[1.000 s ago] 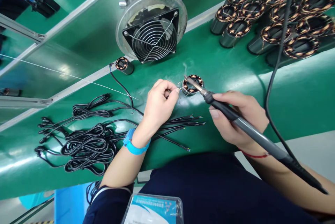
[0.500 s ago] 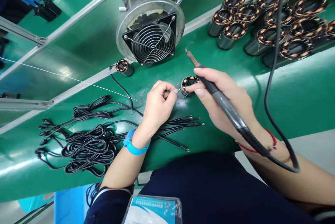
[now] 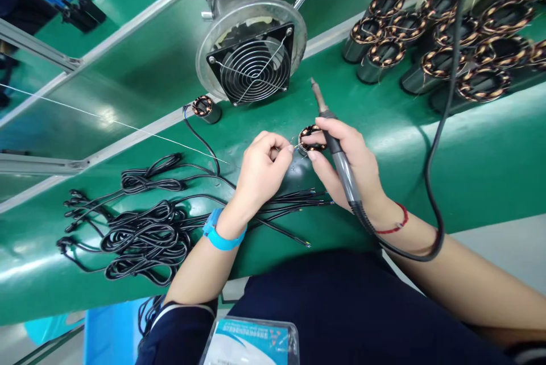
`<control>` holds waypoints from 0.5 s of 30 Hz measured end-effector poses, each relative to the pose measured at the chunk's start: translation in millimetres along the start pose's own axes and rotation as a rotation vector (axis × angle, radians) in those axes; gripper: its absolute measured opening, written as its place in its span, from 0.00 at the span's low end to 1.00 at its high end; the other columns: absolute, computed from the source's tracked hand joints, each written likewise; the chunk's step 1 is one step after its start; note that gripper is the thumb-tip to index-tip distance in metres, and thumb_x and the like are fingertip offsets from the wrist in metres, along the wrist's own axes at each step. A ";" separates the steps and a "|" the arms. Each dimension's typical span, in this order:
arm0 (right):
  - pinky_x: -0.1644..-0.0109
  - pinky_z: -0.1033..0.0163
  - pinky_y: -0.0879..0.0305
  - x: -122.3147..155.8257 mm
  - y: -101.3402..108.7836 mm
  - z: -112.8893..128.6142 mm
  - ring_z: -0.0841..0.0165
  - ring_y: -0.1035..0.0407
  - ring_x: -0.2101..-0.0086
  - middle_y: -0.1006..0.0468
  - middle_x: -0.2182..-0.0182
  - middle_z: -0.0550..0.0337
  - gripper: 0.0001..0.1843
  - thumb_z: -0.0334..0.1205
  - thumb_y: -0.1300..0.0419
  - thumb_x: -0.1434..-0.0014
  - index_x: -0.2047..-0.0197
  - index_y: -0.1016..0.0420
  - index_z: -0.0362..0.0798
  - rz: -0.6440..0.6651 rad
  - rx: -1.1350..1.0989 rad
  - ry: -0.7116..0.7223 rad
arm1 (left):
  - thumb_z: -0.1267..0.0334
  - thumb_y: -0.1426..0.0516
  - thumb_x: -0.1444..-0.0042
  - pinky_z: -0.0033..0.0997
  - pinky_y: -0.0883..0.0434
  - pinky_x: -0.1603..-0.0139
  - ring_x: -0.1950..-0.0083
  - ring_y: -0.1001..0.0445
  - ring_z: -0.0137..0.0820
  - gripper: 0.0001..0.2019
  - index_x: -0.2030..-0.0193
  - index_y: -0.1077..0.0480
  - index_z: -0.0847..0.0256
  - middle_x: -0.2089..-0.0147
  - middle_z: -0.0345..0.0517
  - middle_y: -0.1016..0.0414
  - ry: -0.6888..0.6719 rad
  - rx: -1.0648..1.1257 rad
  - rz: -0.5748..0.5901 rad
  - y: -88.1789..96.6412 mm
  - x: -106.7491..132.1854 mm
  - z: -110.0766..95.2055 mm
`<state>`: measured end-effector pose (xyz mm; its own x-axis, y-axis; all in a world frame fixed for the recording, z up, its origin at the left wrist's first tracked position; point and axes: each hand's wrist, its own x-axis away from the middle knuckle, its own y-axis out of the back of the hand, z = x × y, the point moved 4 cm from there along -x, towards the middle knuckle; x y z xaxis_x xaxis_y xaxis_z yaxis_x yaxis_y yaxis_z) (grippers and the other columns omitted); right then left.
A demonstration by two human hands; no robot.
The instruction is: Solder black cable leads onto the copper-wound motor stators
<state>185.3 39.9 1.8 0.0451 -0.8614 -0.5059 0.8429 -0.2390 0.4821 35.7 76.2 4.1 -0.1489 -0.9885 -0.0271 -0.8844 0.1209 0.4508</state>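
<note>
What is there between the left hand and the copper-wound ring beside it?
In the head view, a few thin wires cross the small gap between the left hand and the copper-wound ring, above the green table.

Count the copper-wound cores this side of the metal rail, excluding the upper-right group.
2. One wound core sits between the left hand and right hand, partly covered by the latter; the other core stands farther left, beside the rail. More could hide behind the fan.
</note>
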 end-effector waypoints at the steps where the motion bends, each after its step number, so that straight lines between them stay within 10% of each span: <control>1: 0.50 0.52 0.34 0.0 0.3 0.0 0.61 0.28 0.56 0.20 0.59 0.61 0.26 0.34 0.42 0.38 0.38 0.39 0.57 -0.023 0.007 -0.005 | 0.71 0.43 0.47 0.25 0.39 0.70 0.74 0.38 0.22 0.06 0.74 0.32 0.62 0.72 0.37 0.35 0.001 0.012 0.003 -0.3 0.1 0.3; 15: 0.50 0.53 0.34 -4.0 -4.4 2.5 0.63 0.28 0.58 0.22 0.65 0.63 0.27 0.34 0.41 0.39 0.39 0.39 0.56 -0.020 -0.047 -0.006 | 0.73 0.41 0.43 0.29 0.29 0.55 0.56 0.26 0.29 0.05 0.66 0.25 0.61 0.60 0.44 0.24 -0.479 -0.208 -0.094 5.4 11.2 -19.6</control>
<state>180.1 43.2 3.5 0.0247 -0.8594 -0.5107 0.8678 -0.2352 0.4377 38.0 64.0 23.7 -0.3019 -0.8357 -0.4588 -0.8045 -0.0349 0.5929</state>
